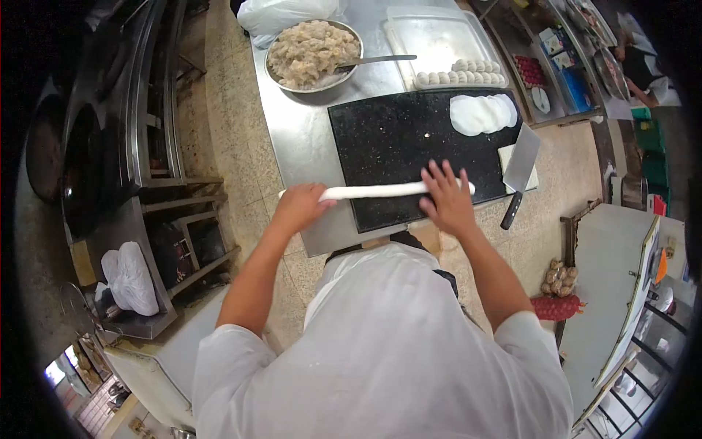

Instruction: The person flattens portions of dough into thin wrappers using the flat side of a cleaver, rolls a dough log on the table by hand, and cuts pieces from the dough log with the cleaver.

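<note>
A long white rope of dough (376, 192) lies across the near part of a black board (387, 143), its left end reaching past the board's edge. My left hand (300, 207) is closed over that left end. My right hand (447, 199) rests on the rope near its right end, palm down with fingers spread. Thin white dough rounds (482, 115) overlap in a pile at the board's far right corner. A cleaver (522, 159) lies at the right edge on a pale folded cloth (532, 178), its black handle pointing toward me.
Behind the board, a metal bowl (316, 88) of pale minced filling (313, 53) holds a flat-handled utensil (385, 58). A clear plastic tray (431, 31) has rows of dumplings (462, 75). Metal shelving stands left; another person (647, 73) is at far right.
</note>
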Demonstrator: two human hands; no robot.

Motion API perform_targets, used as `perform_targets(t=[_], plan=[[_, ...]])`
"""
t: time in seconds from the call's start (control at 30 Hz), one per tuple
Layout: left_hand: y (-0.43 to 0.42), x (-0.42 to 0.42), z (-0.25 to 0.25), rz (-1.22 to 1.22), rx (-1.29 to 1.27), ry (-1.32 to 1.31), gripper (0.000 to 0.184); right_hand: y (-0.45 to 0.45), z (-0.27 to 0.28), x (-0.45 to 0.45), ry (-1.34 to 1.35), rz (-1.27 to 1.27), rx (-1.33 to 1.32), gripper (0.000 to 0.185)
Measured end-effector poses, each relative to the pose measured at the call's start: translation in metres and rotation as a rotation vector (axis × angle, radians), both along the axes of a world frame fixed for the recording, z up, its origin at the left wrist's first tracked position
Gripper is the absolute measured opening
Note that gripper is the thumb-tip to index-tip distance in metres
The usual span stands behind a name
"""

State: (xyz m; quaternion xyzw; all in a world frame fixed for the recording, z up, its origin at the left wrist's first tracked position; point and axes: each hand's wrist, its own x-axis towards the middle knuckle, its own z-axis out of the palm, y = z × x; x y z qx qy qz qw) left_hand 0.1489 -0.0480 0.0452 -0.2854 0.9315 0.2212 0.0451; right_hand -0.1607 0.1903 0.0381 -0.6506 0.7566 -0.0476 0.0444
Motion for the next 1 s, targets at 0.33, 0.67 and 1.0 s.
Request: perform_targets(t=[0.33, 0.67, 1.0], plan=[[-0.047, 0.073, 0.11, 0.134, 0.201, -0.338, 0.035, -0.04, 0.011, 0.04, -0.115, -0.04, -0.095, 0.071], [-0.01, 0.026, 0.086, 0.42, 0.221, 0.189, 0.03, -0.092, 0.017, -0.026, -0.045, 0.01, -0.069, 0.065], [-0.044, -0.021, 0.022, 0.646, 0.112, 0.342, 0.033, -0.017, 0.001, 0.039, -0.128, -0.116, -0.202, 0.085]])
